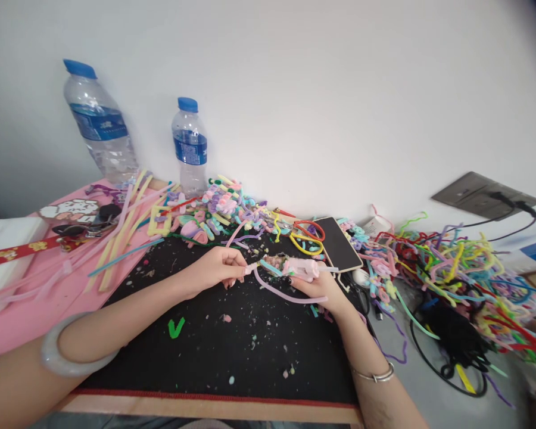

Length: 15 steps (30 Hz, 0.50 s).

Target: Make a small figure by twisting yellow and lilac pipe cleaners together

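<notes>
My right hand [319, 289] is wrapped round a pale pink glue gun [300, 269], with a whitish stick jutting from its back end. The gun's front points left, towards my left hand [226, 266]. Finger and thumb of that hand pinch the end of a lilac pipe cleaner [290, 298], which curves below the gun to the right. A short light blue piece [270, 268] shows near the gun's front; I cannot tell what it is joined to. Below my left hand lies a bent green pipe cleaner piece [175, 328] on the black mat [196, 363].
Behind my hands are scissors [307, 244] with red and yellow handles, a phone [339, 243] and a heap of pipe cleaner pieces [223, 205]. Two water bottles [190, 146] stand by the wall. To the right sit tangled pipe cleaners [469, 268] and a black cable [415, 339].
</notes>
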{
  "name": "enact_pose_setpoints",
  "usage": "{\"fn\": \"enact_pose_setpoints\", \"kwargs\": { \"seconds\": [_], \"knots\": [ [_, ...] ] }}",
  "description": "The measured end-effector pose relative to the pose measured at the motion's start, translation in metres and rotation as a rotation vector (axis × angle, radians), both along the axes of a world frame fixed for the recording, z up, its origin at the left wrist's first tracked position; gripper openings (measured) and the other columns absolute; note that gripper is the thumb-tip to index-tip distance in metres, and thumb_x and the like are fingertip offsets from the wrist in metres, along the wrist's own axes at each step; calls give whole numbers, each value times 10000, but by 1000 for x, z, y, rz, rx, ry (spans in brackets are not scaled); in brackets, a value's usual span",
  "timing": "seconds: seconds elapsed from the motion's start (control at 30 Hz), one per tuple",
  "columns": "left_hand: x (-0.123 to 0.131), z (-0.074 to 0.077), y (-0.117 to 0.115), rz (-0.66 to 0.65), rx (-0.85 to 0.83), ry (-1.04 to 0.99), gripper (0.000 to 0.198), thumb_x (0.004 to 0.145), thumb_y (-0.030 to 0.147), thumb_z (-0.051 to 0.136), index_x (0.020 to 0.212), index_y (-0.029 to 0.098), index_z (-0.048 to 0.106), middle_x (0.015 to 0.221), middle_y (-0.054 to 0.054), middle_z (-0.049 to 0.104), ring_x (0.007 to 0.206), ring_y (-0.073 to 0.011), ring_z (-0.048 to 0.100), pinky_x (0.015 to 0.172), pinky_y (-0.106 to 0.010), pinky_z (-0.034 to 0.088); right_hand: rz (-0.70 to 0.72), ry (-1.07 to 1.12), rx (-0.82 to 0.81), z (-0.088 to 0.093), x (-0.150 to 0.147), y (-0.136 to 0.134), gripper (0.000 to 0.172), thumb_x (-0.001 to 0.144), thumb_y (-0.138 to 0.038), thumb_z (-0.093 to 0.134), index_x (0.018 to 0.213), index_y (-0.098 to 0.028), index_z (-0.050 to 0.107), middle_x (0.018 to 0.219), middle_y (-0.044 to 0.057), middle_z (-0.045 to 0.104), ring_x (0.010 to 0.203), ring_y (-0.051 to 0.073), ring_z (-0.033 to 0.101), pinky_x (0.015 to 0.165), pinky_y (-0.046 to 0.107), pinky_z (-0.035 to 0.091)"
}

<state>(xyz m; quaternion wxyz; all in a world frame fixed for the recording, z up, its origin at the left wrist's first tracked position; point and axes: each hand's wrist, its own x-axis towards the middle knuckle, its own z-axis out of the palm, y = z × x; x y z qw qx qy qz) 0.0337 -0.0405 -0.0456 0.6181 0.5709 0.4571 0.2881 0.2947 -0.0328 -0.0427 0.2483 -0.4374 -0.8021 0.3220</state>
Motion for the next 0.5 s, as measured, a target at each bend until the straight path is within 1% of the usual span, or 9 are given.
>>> {"fn": "enact_pose_setpoints", "kwargs": {
  "seconds": [0.07, 0.13, 0.37, 0.43, 0.5],
  "knots": [
    [0, 0, 0, -1, -1, 0, 197, 705, 343, 627, 682, 155, 574, 545, 31, 560, 478, -96, 479, 461, -197, 367, -11, -53, 45, 2, -1, 0, 179, 757, -331, 588, 723, -157, 612, 587, -16, 540, 519, 115, 454, 497, 225, 368],
    [0, 0, 0, -2, 0, -4, 194, 711, 339, 624, 689, 153, 572, 545, 31, 558, 481, -95, 479, 464, -195, 368, -37, -95, 86, 3, -2, 0, 176, 743, -331, 598, 693, -162, 595, 560, -24, 511, 502, 110, 424, 484, 228, 348],
    [1, 3, 0, -3, -1, 1, 186, 698, 331, 630, 702, 153, 577, 553, 28, 562, 488, -102, 489, 485, -207, 390, -243, -65, 215, -1, 1, 1, 168, 764, -330, 560, 726, -182, 628, 645, 13, 614, 588, 163, 540, 587, 273, 436],
    [0, 3, 0, -11, 1, -6, 179, 698, 325, 629, 706, 152, 583, 556, 26, 566, 487, -100, 487, 482, -206, 388, -291, -88, 252, -1, 2, 3, 177, 782, -324, 535, 787, -181, 638, 687, 22, 632, 616, 172, 556, 606, 277, 439],
    [0, 3, 0, -23, 3, -14, 166, 704, 312, 626, 714, 150, 591, 558, 25, 572, 482, -96, 483, 476, -201, 383, -343, -147, 265, -2, 3, 6, 202, 784, -312, 524, 899, -184, 632, 753, 30, 649, 653, 180, 571, 632, 283, 442]
  ]
}}
